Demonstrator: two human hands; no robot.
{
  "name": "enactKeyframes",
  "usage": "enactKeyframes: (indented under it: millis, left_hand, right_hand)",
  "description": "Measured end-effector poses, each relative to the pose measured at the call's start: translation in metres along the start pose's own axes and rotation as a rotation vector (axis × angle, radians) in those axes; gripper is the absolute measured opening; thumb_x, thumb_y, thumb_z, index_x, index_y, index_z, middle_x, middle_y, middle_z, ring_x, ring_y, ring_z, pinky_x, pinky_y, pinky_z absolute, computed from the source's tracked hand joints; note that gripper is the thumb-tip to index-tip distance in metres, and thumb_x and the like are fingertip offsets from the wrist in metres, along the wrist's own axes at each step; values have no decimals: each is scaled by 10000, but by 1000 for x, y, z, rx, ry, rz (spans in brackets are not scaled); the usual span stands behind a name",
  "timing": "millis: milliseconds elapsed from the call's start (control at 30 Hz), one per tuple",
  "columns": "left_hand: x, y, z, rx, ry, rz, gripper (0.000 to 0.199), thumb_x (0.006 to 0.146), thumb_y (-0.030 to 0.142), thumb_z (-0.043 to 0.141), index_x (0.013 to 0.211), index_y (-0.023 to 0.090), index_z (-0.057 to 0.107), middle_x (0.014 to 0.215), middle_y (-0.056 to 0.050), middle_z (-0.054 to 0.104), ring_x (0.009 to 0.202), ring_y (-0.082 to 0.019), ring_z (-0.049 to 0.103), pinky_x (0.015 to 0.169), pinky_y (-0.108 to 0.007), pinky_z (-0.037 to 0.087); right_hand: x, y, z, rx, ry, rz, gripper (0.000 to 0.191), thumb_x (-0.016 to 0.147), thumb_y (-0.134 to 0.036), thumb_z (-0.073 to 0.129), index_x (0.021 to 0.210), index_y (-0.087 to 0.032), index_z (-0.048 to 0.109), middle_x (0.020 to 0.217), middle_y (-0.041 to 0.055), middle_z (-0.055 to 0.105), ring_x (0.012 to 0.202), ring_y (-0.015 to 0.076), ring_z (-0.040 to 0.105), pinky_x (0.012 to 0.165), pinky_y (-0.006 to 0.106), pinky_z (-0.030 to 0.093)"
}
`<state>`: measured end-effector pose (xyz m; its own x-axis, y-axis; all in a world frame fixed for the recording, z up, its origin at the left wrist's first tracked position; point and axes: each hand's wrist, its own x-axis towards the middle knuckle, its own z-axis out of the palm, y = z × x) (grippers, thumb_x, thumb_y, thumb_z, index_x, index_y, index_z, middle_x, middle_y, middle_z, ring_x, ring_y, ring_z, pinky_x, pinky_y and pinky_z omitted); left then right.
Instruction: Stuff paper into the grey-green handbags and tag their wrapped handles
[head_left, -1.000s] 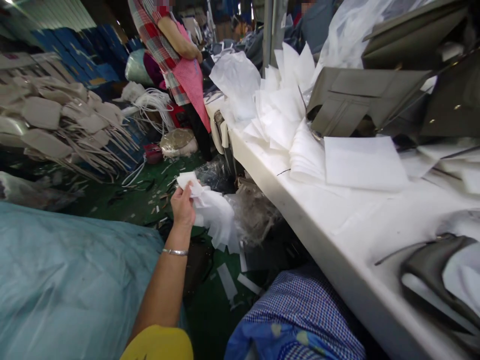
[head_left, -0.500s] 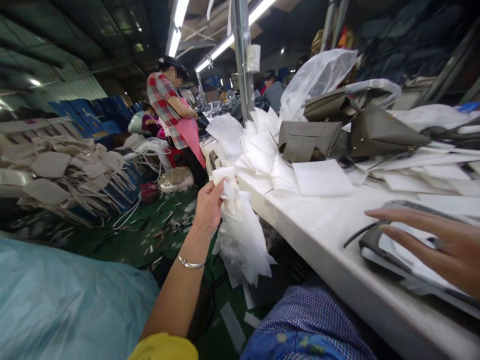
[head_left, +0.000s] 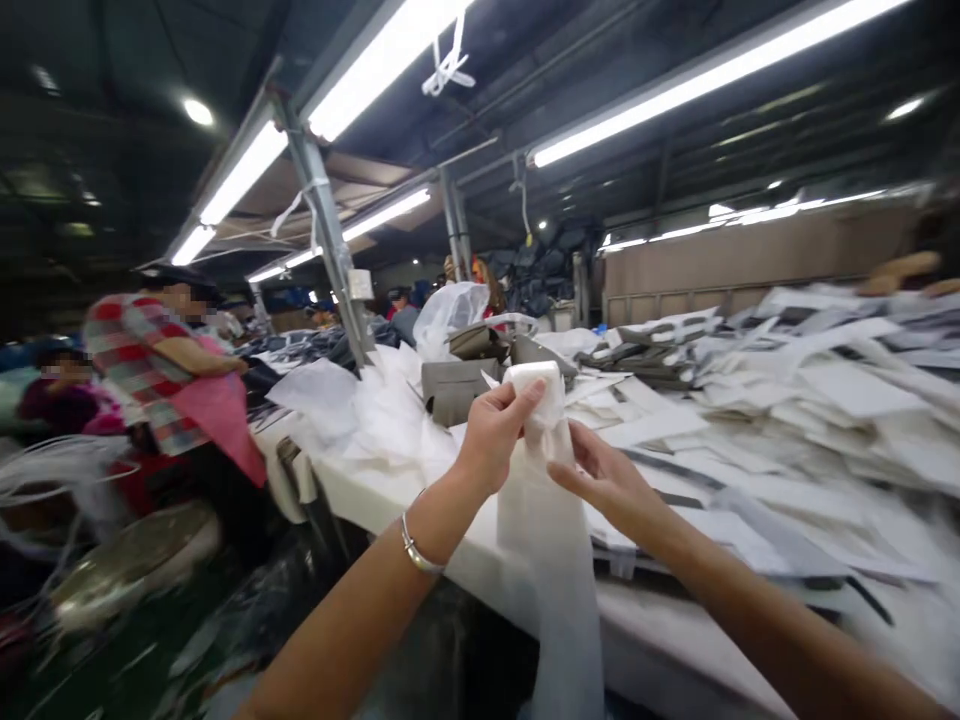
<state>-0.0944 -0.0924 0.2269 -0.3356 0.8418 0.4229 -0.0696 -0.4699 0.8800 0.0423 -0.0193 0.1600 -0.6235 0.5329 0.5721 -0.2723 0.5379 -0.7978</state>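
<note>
My left hand (head_left: 491, 430), with a silver bangle at the wrist, pinches a white wrapped bundle (head_left: 534, 380) between thumb and fingers. From the bundle a long, translucent white sheet (head_left: 551, 580) hangs down past the table edge. At the sheet's right side is my right hand (head_left: 600, 470), its fingers curled and its thumb against the sheet just below the bundle. Behind both hands, a grey-brown bag piece (head_left: 457, 390) lies on the table beside fanned white sheets (head_left: 390, 410).
The white table (head_left: 375, 490) runs diagonally below my hands. Flat white pieces (head_left: 847, 420) are heaped on its right side. A person in a checked shirt (head_left: 161, 350) stands at the left, near a round cushion-like object (head_left: 139, 560). A metal post (head_left: 322, 240) rises behind the table.
The view has swung right and up. My left hand has raised the white bundle over the table, and my right hand has come from the far right to the hanging sheet.
</note>
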Motion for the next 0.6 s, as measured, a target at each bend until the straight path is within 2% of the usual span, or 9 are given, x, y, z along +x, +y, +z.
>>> enactKeyframes:
  millis: [100, 167, 300, 467, 600]
  left_hand:
    - [25, -3, 39, -43, -78, 9, 427, 648, 493, 852, 822, 121, 735, 686, -12, 660, 581, -91, 558, 578, -206, 469]
    - [42, -5, 64, -71, -111, 12, 442, 614, 492, 865, 817, 123, 733, 687, -12, 666, 587, -96, 565, 581, -209, 472]
    - [79, -14, 108, -103, -146, 4, 422, 584, 474, 871, 772, 128, 721, 670, -14, 671, 587, -117, 589, 587, -232, 487]
    - [130, -37, 157, -119, -103, -23, 309, 636, 378, 840, 730, 129, 682, 631, 1, 647, 563, -121, 585, 572, -237, 483]
    - [165, -61, 193, -106, -37, -52, 227, 686, 297, 790, 672, 145, 623, 569, 31, 588, 556, -122, 587, 575, -231, 481]
  right_hand:
    - [-5, -7, -27, 106, 66, 151, 592, 826, -508, 728, 1309, -198, 581, 1233, 92, 689, 1139, 287, 635, 986, 439, 498]
    - [-13, -8, -45, 194, 57, 256, 544, 813, -500, 741, 1233, -174, 627, 1129, 90, 722, 1039, 277, 668, 911, 419, 518]
    - [-41, -4, -74, 371, 56, 362, 511, 770, -449, 790, 1152, -134, 662, 1000, 88, 736, 876, 226, 685, 788, 342, 523]
    - [-89, -3, -98, 469, 188, 535, 527, 710, -431, 827, 1115, -134, 666, 899, 64, 725, 678, 161, 651, 629, 276, 509]
    - [-126, -4, -108, 498, 350, 621, 574, 645, -402, 861, 1127, -156, 670, 882, 47, 721, 684, 168, 651, 640, 287, 525]
